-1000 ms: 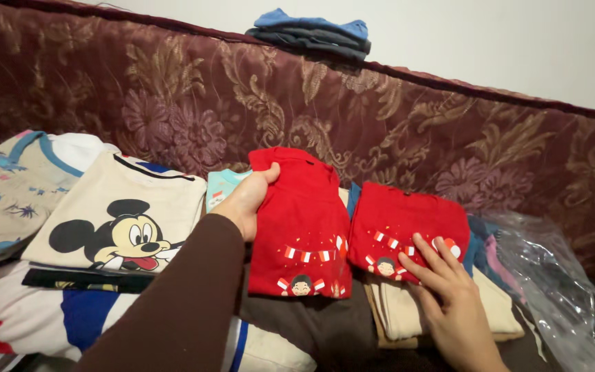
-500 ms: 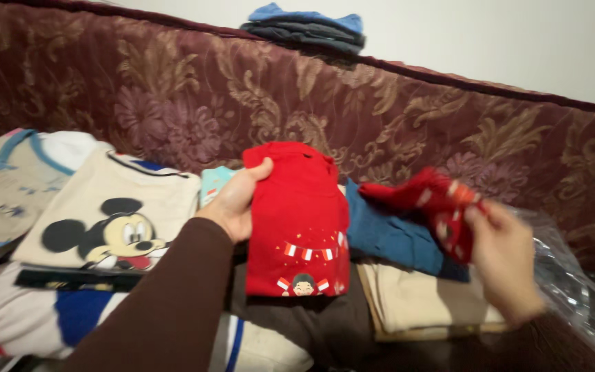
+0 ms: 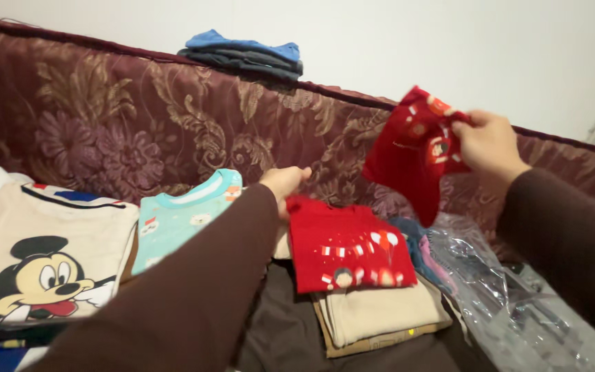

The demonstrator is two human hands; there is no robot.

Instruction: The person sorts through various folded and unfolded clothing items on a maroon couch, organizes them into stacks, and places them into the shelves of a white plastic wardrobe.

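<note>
Since the earlier frame the right hand (image 3: 488,143) has lifted its red printed garment (image 3: 413,150) off the pile and now pinches it, fingers closed, up in front of the sofa back (image 3: 139,117), where it hangs crumpled. Meanwhile the left hand (image 3: 285,182) has moved the folded red shirt (image 3: 347,242) to the right, onto the beige folded stack (image 3: 380,313) where the other red piece lay; its fingers rest at that shirt's upper left corner, though whether they grip it cannot be told. Two red garments show, both with small red-and-white flag prints. One light-blue shirt (image 3: 184,217) now lies uncovered beside one cream shirt (image 3: 43,255) bearing a cartoon mouse print. One clear crinkled plastic bag (image 3: 511,296) sits at the right. One stack of dark and blue folded clothes (image 3: 246,56) rests atop the sofa.
</note>
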